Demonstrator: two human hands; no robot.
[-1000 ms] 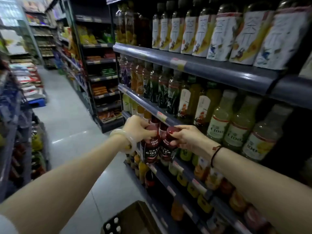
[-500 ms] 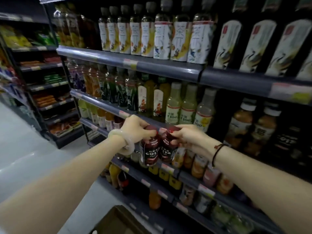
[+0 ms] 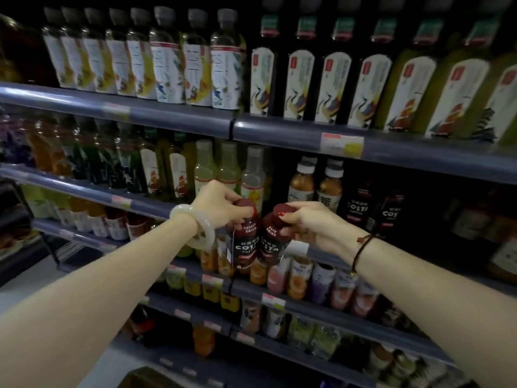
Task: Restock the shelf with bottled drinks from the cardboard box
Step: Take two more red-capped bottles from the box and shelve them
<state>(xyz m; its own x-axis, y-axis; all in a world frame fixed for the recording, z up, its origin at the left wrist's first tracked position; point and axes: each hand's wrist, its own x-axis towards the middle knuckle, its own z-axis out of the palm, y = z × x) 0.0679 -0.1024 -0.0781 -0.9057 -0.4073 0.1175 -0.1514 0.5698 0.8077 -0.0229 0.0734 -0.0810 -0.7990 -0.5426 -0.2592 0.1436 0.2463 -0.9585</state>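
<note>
Ideally, we are gripping one red-capped Costa bottle (image 3: 244,239) by its cap in the left hand (image 3: 221,204) and its twin (image 3: 272,238) in the right hand (image 3: 310,224), both fingers clenched, keeping them upright before the shelf (image 3: 419,152), steering toward the matching Costa row (image 3: 358,210).

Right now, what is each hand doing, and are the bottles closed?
Left hand: gripping the left Costa bottle's cap.
Right hand: gripping the right Costa bottle's cap.
Left Costa bottle: capped, held up.
Right Costa bottle: capped, held up, tilted.
Shelf Costa bottles: upright, capped.

Cardboard box (image 3: 145,380) cut off below
</note>
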